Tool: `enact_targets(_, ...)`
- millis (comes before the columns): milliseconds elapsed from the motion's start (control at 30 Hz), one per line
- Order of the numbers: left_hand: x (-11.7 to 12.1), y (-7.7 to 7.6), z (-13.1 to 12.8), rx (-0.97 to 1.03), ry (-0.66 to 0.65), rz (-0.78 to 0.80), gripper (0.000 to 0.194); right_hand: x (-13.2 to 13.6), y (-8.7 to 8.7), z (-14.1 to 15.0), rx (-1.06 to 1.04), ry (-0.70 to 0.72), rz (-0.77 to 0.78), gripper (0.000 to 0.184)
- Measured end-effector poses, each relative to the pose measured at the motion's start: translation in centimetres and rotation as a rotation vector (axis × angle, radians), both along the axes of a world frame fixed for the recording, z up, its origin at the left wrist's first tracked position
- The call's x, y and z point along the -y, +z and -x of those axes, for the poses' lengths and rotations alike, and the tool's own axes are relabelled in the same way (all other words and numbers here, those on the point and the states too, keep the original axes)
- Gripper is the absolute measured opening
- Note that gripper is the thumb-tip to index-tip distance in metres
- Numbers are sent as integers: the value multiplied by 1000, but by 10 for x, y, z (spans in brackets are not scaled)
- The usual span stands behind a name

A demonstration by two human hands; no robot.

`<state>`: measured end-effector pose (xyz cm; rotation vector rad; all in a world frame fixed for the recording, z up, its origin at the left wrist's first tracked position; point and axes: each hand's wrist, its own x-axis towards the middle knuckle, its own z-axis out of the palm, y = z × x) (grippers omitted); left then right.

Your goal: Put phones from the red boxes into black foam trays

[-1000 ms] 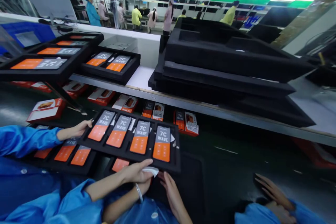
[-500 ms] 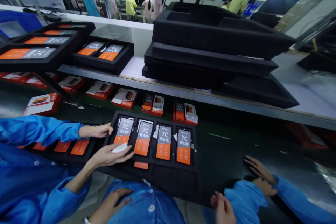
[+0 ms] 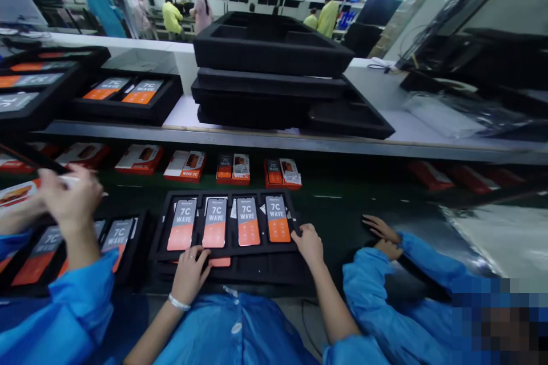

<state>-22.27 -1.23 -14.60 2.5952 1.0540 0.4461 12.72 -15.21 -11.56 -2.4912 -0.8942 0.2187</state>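
Note:
A black foam tray (image 3: 261, 250) lies in front of me, holding several phones (image 3: 214, 222) in its slots, their screens marked "7C WAVE". My left hand (image 3: 190, 275), with a ring and a pale wristband, has its fingers curled over the tray's front edge near the left phones. At the front right corner, my right hand (image 3: 310, 244) grips the tray between thumb and fingers. Under this tray lies another black tray (image 3: 274, 270); an orange piece (image 3: 220, 262) shows between them.
Phone boxes (image 3: 185, 165) line the bench beneath a shelf (image 3: 240, 145) bearing stacked foam trays (image 3: 274, 57). On the left, a co-worker's blurred hands (image 3: 71, 199) are above another phone tray (image 3: 141, 251). A second co-worker's hands (image 3: 385, 239) rest on the bench at right.
My hands have come up from near my lap onto the phone tray. The left co-worker's hands have left that tray and moved left. My view has turned right.

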Motion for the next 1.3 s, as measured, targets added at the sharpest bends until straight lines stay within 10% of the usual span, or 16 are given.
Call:
enact_targets(333, 4, 25, 28, -147, -337, 191, 22, 110, -11, 61, 47, 37, -146, 34)
enact_targets(533, 48, 61, -79, 122, -426, 813, 43, 86, -10, 82, -234, -18, -241, 46)
enact_targets(700, 85, 32, -165, 135, -220, 944, 65, 52, -14, 80, -383, -19, -249, 54)
enact_targets(900, 80, 3, -179, 441, 70, 1155, 60, 62, -22, 68, -623, -69, -399, 66)
enact_targets(1300, 66, -11, -169, 528, -168, 1432, 60, 74, -24, 80, -626, -74, -500, 63)
